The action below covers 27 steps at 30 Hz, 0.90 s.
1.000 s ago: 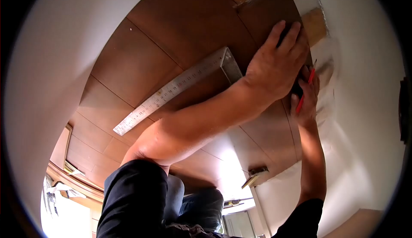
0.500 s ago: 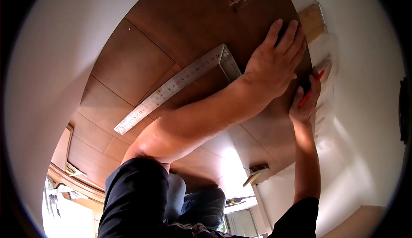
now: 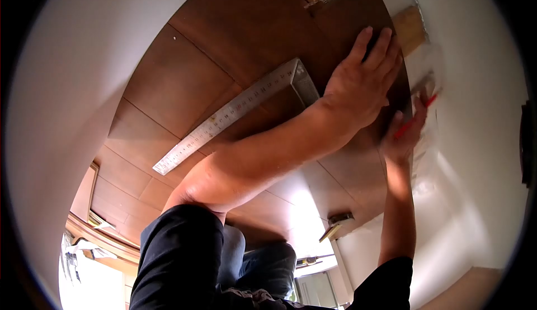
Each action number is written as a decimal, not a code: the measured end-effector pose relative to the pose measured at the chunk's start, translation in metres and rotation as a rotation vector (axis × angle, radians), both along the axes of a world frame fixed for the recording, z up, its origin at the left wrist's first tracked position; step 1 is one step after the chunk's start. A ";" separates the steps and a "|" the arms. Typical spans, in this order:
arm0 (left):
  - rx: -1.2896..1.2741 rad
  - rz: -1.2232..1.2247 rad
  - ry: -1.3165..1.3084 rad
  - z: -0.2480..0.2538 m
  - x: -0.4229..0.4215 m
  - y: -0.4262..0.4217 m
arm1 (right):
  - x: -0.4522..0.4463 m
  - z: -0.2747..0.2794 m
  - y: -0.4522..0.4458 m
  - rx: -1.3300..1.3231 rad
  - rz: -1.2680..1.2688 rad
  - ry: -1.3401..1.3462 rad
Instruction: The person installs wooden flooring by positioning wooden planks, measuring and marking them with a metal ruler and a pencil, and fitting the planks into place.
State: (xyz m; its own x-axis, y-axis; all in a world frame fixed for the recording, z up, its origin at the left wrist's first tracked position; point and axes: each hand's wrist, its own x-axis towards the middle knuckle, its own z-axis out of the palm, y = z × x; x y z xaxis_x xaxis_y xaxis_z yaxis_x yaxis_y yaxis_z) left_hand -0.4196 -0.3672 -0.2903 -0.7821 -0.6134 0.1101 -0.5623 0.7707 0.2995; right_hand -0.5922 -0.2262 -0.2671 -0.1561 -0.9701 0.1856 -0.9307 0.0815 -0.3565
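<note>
My left hand (image 3: pixel 362 83) lies flat with its fingers spread on a dark brown floorboard (image 3: pixel 341 19), near the board's right edge. A red pencil (image 3: pixel 404 129) is held in my right hand (image 3: pixel 404 134), just below and to the right of my left one. Motion blurs the fingers of that hand, and its tip points up and right past the board's edge toward the pale wall side. A metal try square (image 3: pixel 224 117) with a ruled blade rests on the boards left of my left hand, its thick stock partly hidden behind my forearm.
Brown floorboards (image 3: pixel 196 81) cover the floor. White walls (image 3: pixel 475 142) curve up at both sides. Bare wood pieces (image 3: pixel 410 30) show at the upper right edge. A small dark block-like object (image 3: pixel 338 220) lies near the lower right wall.
My right hand has shifted slightly, and the red pencil's tip has moved a little right and down. The whole view has drifted slightly; my left hand stays on the board.
</note>
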 end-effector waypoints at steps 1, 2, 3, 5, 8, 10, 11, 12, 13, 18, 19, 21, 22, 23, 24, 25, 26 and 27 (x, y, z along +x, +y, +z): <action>-0.001 0.002 0.011 -0.001 0.000 0.000 | 0.004 0.002 -0.009 -0.080 -0.015 -0.016; 0.008 0.002 0.020 -0.001 0.000 0.001 | 0.008 0.011 -0.013 -0.136 -0.020 -0.017; 0.016 -0.002 0.016 -0.001 0.002 0.003 | 0.009 0.004 -0.003 -0.128 -0.025 -0.021; 0.002 0.000 0.014 0.002 0.003 0.000 | 0.004 -0.016 0.019 0.038 -0.124 0.006; 0.001 0.003 0.022 0.001 0.001 0.001 | 0.002 -0.005 0.011 0.057 -0.037 0.045; 0.002 -0.001 0.029 0.000 0.000 0.001 | 0.009 0.005 -0.002 -0.089 -0.005 0.046; 0.003 -0.005 0.034 -0.002 0.000 0.000 | 0.012 0.009 -0.006 -0.218 -0.008 0.017; 0.011 -0.006 0.027 -0.002 0.002 0.002 | 0.014 0.010 -0.007 -0.260 0.000 0.021; 0.008 -0.006 0.023 0.000 0.003 0.004 | 0.016 0.007 0.004 -0.249 -0.006 0.020; 0.011 -0.003 0.014 0.004 0.001 0.004 | 0.014 -0.002 0.016 0.062 -0.088 0.026; 0.019 -0.010 0.021 0.003 0.000 0.004 | 0.015 -0.001 0.008 -0.013 -0.105 0.027; 0.017 -0.013 0.018 -0.001 0.001 -0.002 | 0.018 0.018 -0.015 -0.226 -0.065 0.126; 0.006 -0.004 0.010 0.001 0.002 -0.001 | 0.027 0.026 -0.027 -0.277 -0.104 0.112; -0.001 0.000 0.006 0.003 0.003 0.003 | 0.022 0.013 -0.013 -0.262 -0.111 0.111; 0.002 -0.005 0.010 0.005 0.003 0.005 | 0.011 -0.009 0.007 -0.155 -0.142 0.065; 0.003 -0.020 -0.006 0.004 0.002 0.004 | 0.009 -0.020 0.008 -0.062 -0.169 0.018; 0.002 -0.025 -0.025 0.002 0.002 0.000 | 0.005 -0.020 0.008 -0.083 -0.095 0.046; 0.004 -0.024 -0.022 0.002 0.002 -0.001 | 0.007 -0.018 0.005 -0.081 -0.093 0.049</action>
State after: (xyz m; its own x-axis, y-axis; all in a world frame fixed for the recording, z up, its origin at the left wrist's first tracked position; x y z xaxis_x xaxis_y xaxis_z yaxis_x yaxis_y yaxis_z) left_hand -0.4173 -0.3683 -0.2883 -0.7988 -0.5949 0.0900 -0.5503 0.7828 0.2903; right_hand -0.5851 -0.2210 -0.2854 -0.2340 -0.9333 0.2723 -0.9368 0.1415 -0.3201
